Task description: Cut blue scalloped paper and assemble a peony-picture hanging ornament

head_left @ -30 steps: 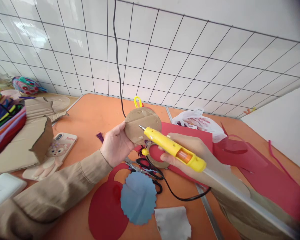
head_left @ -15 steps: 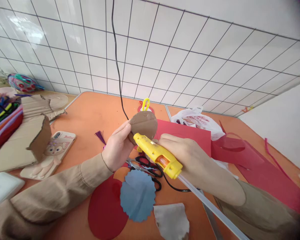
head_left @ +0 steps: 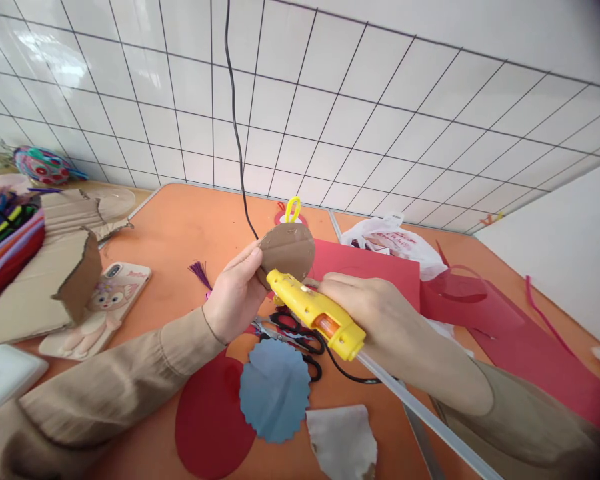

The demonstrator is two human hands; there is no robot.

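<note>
Between thumb and fingers, my left hand (head_left: 237,290) grips the edge of a round cardboard disc (head_left: 291,248), its brown face turned toward me. A yellow glue gun (head_left: 315,312) is held in my right hand (head_left: 363,300), whose fingers wrap its far side. Its front end reaches the disc's lower edge and hides the tip, so I cannot tell whether it touches. A clear glue stick (head_left: 420,403) sticks out of its back. A yellow loop (head_left: 293,210) shows just above the disc. Black-handled scissors (head_left: 300,333) lie below both hands.
Nearer me lie a scalloped blue disc (head_left: 275,392), a red oval sheet (head_left: 213,427) and a grey scrap (head_left: 344,440). A phone (head_left: 113,303), cardboard (head_left: 35,293) and pipe cleaners (head_left: 17,243) are at left. Red sheets (head_left: 370,270) and a plastic bag (head_left: 400,243) occupy the right.
The glue gun's front end has dropped very slightly along the disc's lower edge. Both hands keep their hold, and the rest is almost unchanged.
</note>
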